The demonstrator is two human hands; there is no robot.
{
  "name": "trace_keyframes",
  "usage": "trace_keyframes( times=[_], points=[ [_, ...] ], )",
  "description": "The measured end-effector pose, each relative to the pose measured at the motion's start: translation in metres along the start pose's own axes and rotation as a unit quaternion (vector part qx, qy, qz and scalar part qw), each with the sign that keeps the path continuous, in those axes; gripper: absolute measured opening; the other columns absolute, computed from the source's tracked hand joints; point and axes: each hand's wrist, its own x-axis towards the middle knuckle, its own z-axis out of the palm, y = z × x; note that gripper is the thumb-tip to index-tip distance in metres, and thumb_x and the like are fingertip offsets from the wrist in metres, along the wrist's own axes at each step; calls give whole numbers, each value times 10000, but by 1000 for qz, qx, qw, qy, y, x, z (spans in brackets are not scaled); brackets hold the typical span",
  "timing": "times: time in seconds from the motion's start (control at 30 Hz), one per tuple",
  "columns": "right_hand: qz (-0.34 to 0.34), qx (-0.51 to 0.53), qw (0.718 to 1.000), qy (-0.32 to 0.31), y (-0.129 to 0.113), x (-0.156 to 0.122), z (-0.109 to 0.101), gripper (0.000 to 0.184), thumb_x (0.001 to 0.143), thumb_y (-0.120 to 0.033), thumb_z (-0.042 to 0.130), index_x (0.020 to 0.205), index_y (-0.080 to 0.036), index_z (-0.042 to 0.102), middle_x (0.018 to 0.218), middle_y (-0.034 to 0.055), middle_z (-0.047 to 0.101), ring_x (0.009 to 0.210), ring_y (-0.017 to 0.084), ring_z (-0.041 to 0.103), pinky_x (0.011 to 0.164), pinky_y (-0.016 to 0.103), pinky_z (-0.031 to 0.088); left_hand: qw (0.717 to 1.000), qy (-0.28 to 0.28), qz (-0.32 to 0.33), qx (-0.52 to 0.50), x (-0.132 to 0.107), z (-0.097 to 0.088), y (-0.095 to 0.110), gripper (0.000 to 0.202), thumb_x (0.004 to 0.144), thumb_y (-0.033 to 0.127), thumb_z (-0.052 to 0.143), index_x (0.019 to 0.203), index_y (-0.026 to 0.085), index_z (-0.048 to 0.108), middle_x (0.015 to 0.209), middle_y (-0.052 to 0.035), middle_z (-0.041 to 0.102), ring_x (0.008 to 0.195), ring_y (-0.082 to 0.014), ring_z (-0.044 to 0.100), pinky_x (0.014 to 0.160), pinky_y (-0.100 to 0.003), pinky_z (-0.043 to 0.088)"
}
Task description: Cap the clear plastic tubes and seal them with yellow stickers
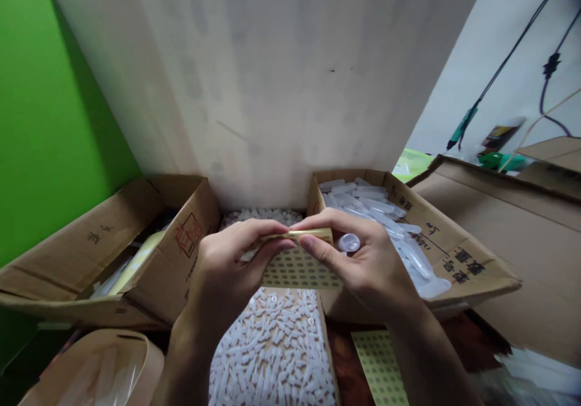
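Between my two hands is a yellow sheet of small dark oval stickers [299, 271], its upper edge bent over. My left hand [236, 261] is closed, with thumb and fingers pinching the bent edge. My right hand [363, 255] pinches the same edge a little to the right. A translucent plastic tube [348, 242] shows its round end in the curl of my right hand; the rest of it is hidden. Beneath the sheet lies a box of many small white plastic pieces [272, 345].
An open carton of clear tubes [481, 273] stands to the right, another carton [149, 285] to the left. A second sticker sheet [380, 363] lies at lower right. A round tub [149, 363] with clear items sits lower left. A white panel [272, 91] rises behind.
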Motion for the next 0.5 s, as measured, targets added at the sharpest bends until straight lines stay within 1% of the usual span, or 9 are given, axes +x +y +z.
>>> trace_keyframes(
  times=[0.2, 0.43, 0.5],
  points=[
    [-56, -61, 996, 19, 1, -1, 0, 55, 941, -233, 688, 922, -223, 738, 833, -12, 721, 730, 127, 634, 660, 254, 461, 1000, -7, -21, 21, -1, 3, 1, 31, 902, 178, 729, 901, 206, 717, 815, 22, 767, 727, -132, 730, 702, -237, 569],
    [-90, -94, 991, 38, 4, -1, 3, 68, 933, -175, 672, 875, -196, 701, 809, -12, 698, 743, 125, 631, 681, 258, 454, 999, -14, 21, 45, -1, 5, -1, 33, 928, 178, 701, 920, 206, 685, 814, 24, 747, 718, -126, 688, 708, -258, 532],
    [-98, -103, 989, 40, 5, -1, 3, 71, 925, -154, 668, 877, -196, 699, 812, -6, 700, 744, 133, 631, 680, 265, 456, 999, -21, 26, 41, -1, 5, -2, 37, 921, 174, 710, 936, 202, 689, 841, 13, 750, 756, -135, 690, 729, -267, 534]
  ],
)
